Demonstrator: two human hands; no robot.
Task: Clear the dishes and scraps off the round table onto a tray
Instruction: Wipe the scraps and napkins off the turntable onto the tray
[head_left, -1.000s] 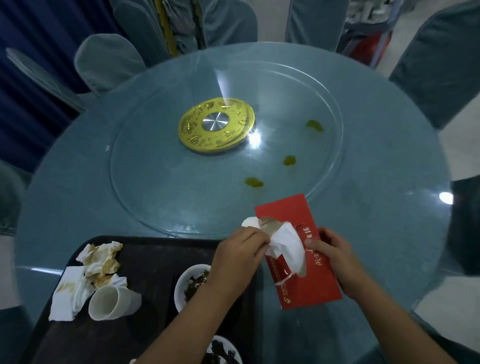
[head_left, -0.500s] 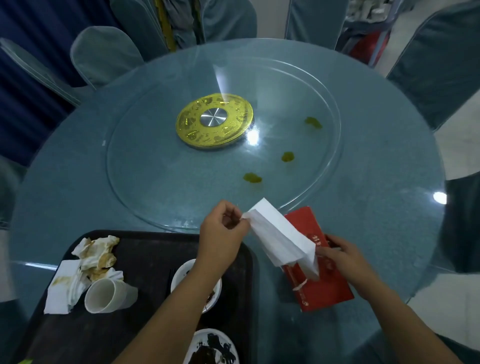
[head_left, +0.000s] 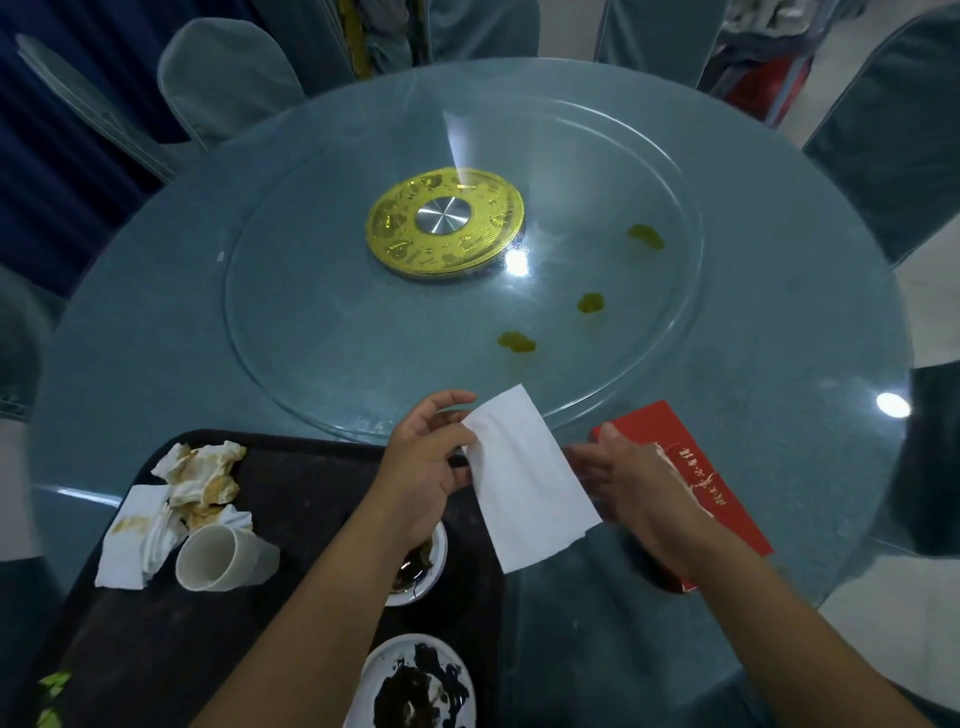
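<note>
Tabletop: red packet half-hidden behind right hand.

Your bench is smooth, shiny glass. The disc in its middle is shiny gold metal. The tissue you hold is soft, dull paper. The red packet looks slick. The tray is dark and dull.

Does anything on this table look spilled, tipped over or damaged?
Yes. Three yellow-green blobs are spilled on the right half of the glass turntable. On the tray, a cup lies on its side beside stained napkins. The red packet looks torn along its opening.
</note>
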